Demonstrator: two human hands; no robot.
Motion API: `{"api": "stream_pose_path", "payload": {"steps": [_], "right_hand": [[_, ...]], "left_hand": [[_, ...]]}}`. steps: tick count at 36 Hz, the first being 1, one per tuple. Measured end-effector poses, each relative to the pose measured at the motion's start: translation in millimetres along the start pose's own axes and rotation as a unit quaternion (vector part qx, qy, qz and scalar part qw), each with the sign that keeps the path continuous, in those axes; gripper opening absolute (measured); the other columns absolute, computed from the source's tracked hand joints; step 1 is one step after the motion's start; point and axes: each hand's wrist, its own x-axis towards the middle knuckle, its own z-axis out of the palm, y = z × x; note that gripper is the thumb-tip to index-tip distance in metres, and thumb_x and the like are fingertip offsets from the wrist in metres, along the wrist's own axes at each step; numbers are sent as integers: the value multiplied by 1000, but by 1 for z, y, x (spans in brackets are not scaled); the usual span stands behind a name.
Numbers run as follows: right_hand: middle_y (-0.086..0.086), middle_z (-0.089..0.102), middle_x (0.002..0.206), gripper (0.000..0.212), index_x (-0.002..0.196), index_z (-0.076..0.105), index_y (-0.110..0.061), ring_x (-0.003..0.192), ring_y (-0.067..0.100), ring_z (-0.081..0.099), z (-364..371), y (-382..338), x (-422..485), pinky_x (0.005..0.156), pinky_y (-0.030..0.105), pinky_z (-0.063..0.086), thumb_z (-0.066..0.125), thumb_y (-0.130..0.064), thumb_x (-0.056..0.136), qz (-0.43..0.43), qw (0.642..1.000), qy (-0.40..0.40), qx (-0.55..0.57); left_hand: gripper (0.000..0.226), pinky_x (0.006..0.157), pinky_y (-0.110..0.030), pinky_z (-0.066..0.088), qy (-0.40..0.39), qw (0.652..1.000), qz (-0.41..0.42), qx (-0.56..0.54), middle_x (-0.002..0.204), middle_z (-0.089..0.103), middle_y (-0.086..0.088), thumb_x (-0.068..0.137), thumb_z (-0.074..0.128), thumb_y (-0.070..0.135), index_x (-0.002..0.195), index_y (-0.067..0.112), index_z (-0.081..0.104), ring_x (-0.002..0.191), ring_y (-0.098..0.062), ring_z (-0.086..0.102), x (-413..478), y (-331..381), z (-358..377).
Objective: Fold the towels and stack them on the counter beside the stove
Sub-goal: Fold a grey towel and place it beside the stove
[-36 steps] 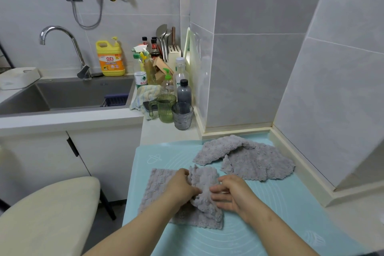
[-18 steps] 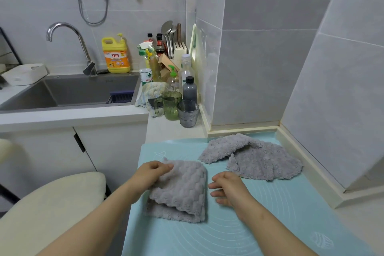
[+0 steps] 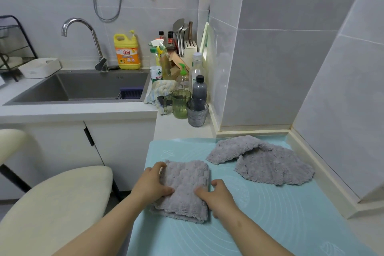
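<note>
A grey fluffy towel (image 3: pixel 185 181), folded into a thick rectangle, lies on the light blue silicone mat (image 3: pixel 280 214). My left hand (image 3: pixel 152 183) grips its left edge, with the thumb on top. My right hand (image 3: pixel 216 195) clasps its near right edge, thumb pressed onto the top. Further back on the mat lie two more grey towels, unfolded and rumpled: one (image 3: pixel 234 147) draped over the other (image 3: pixel 274 168). No stove is in view.
A green cup (image 3: pixel 181 103) and a grey glass (image 3: pixel 197 112) stand on the counter behind the mat, with bottles and a knife block beyond. The sink (image 3: pixel 83 87) is at the back left. A cream stool (image 3: pixel 52 203) stands left. Tiled walls close the right side.
The towel went from half folded to a compact rectangle. My left hand slid onto its left edge and my right hand moved from the mat onto its near right edge.
</note>
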Motion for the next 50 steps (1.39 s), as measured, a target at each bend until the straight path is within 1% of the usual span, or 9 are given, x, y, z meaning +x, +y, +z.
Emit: {"api": "stream_pose_path", "payload": {"steps": [6, 14, 19, 24, 29, 33, 37, 42, 50], "right_hand": [[-2, 53, 97, 33, 102, 36, -20, 91, 19, 58, 3, -2, -2, 86, 36, 52, 62, -16, 82, -9, 998, 19, -53], [1, 52, 87, 31, 107, 38, -13, 71, 12, 53, -47, 4, -10, 59, 26, 44, 59, -11, 83, 19, 997, 71, -11], [3, 54, 89, 32, 114, 42, -16, 74, 17, 51, -70, 12, -16, 63, 28, 37, 56, -17, 86, -11, 991, 133, -31], [-5, 19, 154, 53, 145, 25, -24, 140, 14, 18, -64, 14, -19, 111, 27, 17, 41, -31, 95, -183, 914, 169, -320], [-11, -13, 157, 79, 149, -1, -34, 145, 13, -11, -43, 19, -5, 116, 32, 1, -8, -61, 75, -165, 881, 43, -440], [-10, -14, 157, 55, 149, -4, -32, 145, 15, -13, -42, 27, 6, 116, 35, 0, 14, -47, 99, -132, 884, 23, -449], [-8, -15, 157, 56, 149, -5, -32, 145, 15, -12, -43, 32, 8, 116, 36, -1, 17, -47, 99, -116, 891, 18, -439], [-5, -13, 158, 57, 149, -5, -32, 145, 15, -12, -44, 34, 8, 117, 36, -2, 17, -48, 99, -107, 896, 18, -431], [-4, -13, 158, 58, 149, -7, -30, 146, 15, -9, -40, 37, -4, 117, 38, -2, 18, -46, 100, -77, 912, 29, -401]], "left_hand": [[53, 72, -31, 48, -26, 997, -66, 21, 99, 51, -1, 76, 73, 37, 104, 16, 33, 88, -20, 53, -3, 11, 2], [76, 59, -16, 42, -59, 984, -13, -167, 83, 53, 7, 76, 76, 26, 135, 22, 28, 73, -7, 55, -8, 42, 20], [87, 94, -30, 46, -33, 989, 44, -134, 124, 48, -2, 76, 72, 28, 145, 24, 20, 111, -20, 52, -9, 58, 39], [89, 114, -25, 14, 25, 976, 201, 75, 157, 11, 7, 66, 16, 66, 146, 28, 22, 144, -12, 12, -12, 60, 52], [62, 117, -37, 0, -50, 957, 187, 216, 159, -4, 9, 95, 15, 55, 150, 28, 7, 146, -13, -8, -8, 52, 68], [118, 117, -40, -3, -45, 951, 178, 250, 158, -7, 10, 48, -28, 85, 150, 32, 0, 146, -14, -10, -6, 39, 69], [132, 117, -41, -5, -41, 951, 159, 261, 158, -11, 8, 32, -42, 80, 149, 32, -5, 146, -15, -12, -8, 35, 70], [69, 117, -41, 0, -46, 948, 135, 283, 158, -11, 6, 91, 5, 64, 150, 29, -4, 146, -16, -8, -14, 42, 69], [63, 116, -41, 9, -45, 950, 122, 283, 159, -6, 3, 96, 20, 56, 150, 30, 1, 146, -21, 2, -18, 49, 66]]}}
